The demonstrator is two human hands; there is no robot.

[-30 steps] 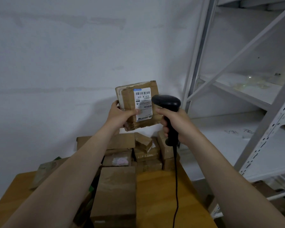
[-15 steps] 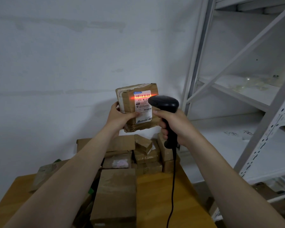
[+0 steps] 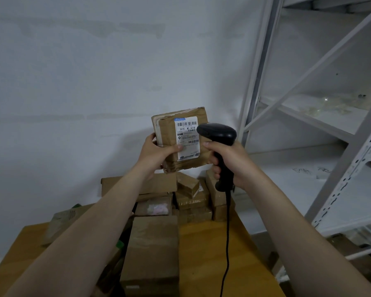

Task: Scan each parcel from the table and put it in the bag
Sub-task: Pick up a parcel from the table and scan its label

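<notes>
My left hand (image 3: 156,154) grips a brown cardboard parcel (image 3: 169,129) held upright above the table, thumb pressed on its white barcode label (image 3: 187,138). My right hand (image 3: 229,162) holds a black handheld scanner (image 3: 217,132) by its handle, its head right beside the label and overlapping the parcel's right edge. No red scan line shows on the label. The scanner's black cord (image 3: 226,243) hangs down over the table. No bag is in view.
A pile of brown cardboard parcels (image 3: 154,249) covers the wooden table (image 3: 212,260), stacked against the white wall. A green-printed packet (image 3: 62,219) lies at the left. Grey metal shelving (image 3: 330,116) stands to the right, with boxes on the floor beneath.
The red scan line that lit the label half a second ago has gone out. Parcel and scanner stay raised, close together, almost in the same place.
</notes>
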